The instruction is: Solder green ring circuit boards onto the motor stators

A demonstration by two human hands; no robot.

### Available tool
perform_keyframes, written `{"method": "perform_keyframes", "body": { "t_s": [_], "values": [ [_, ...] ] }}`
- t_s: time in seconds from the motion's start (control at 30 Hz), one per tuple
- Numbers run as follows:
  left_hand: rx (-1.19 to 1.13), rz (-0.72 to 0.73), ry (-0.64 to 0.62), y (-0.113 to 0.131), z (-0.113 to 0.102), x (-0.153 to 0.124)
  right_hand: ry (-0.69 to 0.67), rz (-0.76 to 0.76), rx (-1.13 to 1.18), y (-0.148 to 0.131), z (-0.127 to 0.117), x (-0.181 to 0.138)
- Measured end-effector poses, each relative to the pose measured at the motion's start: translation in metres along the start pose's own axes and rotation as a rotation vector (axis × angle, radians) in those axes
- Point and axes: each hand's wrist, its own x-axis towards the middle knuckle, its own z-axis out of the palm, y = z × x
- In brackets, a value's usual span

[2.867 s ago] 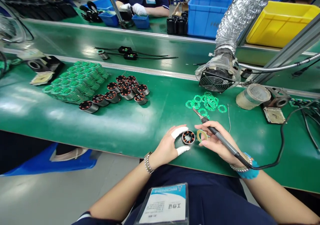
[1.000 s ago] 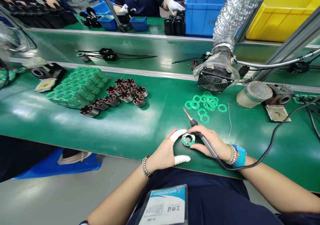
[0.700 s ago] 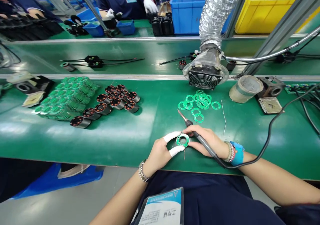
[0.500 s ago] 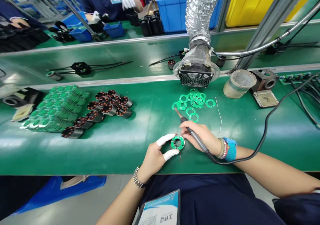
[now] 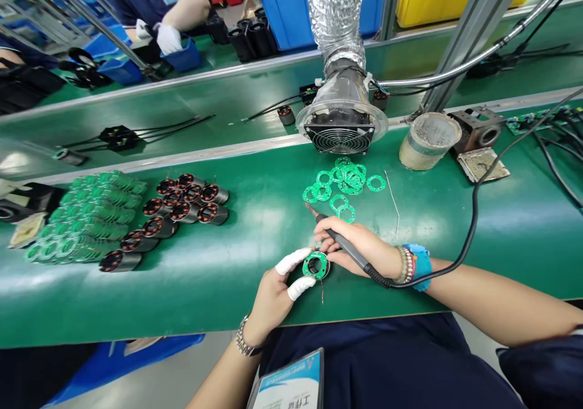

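Note:
My left hand (image 5: 277, 287) wears white finger cots on thumb and forefinger and pinches a small motor stator (image 5: 316, 267) that has a green ring board on top. My right hand (image 5: 359, 248) is closed round a black soldering iron (image 5: 339, 241), lying across the fingers with its tip pointing up and left; its fingertips also touch the stator's right side. Thin copper leads hang below the stator. A heap of loose green ring boards (image 5: 345, 181) lies just beyond my right hand.
Bare stators (image 5: 184, 201) and finished green-topped ones (image 5: 86, 221) lie at the left. A fume fan on a foil duct (image 5: 340, 127), a solder pot (image 5: 428, 141) and a sponge tray (image 5: 483, 166) stand behind. The iron's cable (image 5: 473, 215) trails right. A gloved hand (image 5: 168, 36) works across the belt.
A green ring board has been put on the stator since the first frame. The view has swung and tilted; both hands stay on the stator, with the iron still resting in my right hand.

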Motion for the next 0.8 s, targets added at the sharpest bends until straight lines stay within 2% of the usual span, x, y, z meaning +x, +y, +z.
{"method": "perform_keyframes", "body": {
  "t_s": [0.2,0.5,0.67,0.8],
  "values": [
    [0.021,0.002,-0.006,-0.002,-0.001,-0.001,-0.008,0.009,-0.037,0.012,0.006,-0.002],
    [0.055,-0.018,0.005,-0.002,-0.001,-0.002,0.025,0.094,-0.046,-0.018,0.001,0.006],
    [0.058,-0.002,-0.012,-0.002,-0.001,-0.001,0.074,0.096,-0.099,-0.013,0.007,0.015],
    [0.149,0.042,-0.007,0.000,0.001,-0.002,0.082,0.055,-0.146,-0.013,0.009,0.016]
  ]
}}
